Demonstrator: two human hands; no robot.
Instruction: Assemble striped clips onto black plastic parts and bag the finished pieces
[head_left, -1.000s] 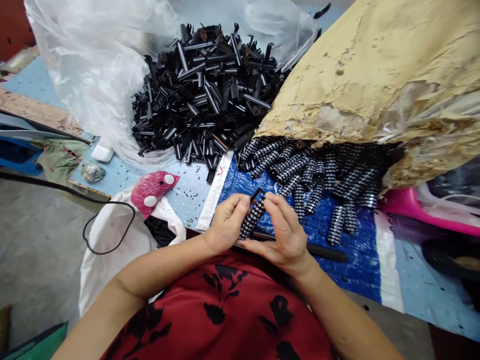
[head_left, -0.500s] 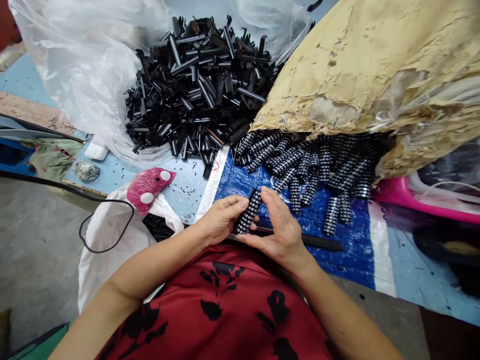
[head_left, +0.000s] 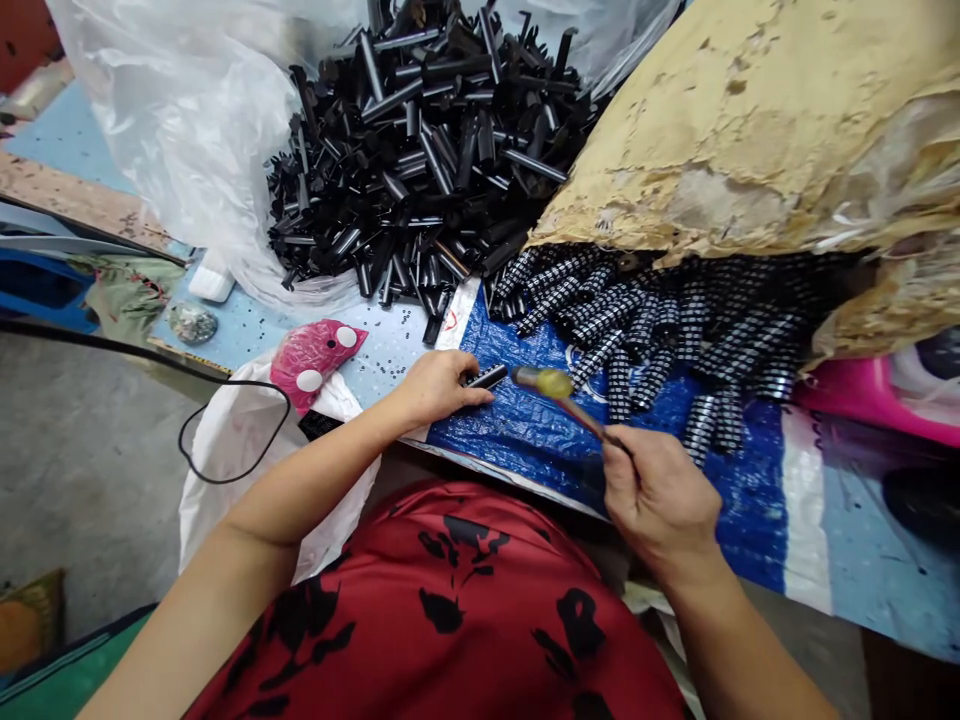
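Note:
My left hand (head_left: 439,388) is closed around a short black tube-shaped piece (head_left: 489,377), whose end sticks out past the fingers over the blue woven sheet (head_left: 517,430). The fist of my right hand (head_left: 664,490) grips the thin handle of a small hammer (head_left: 553,384). Its yellow and dark head, smeared by motion, points at the tube and is a short gap away from it. Black pieces with rows of white printed squares (head_left: 619,385) lie just beyond the hammer, spilling from under a worn yellow paper sack (head_left: 720,150).
A large heap of plain black plastic pieces (head_left: 420,170) lies at the back, beside clear plastic bagging (head_left: 202,140). At left are a pink cloth pouch (head_left: 319,362), a white bag (head_left: 232,430) and a black cord loop (head_left: 184,450). A pink tub (head_left: 862,395) stands at right.
My right hand has let go of the printed piece, moved right and now holds a hammer. My left hand has moved up and left onto the sheet with the piece. The dark rod near the edge is gone.

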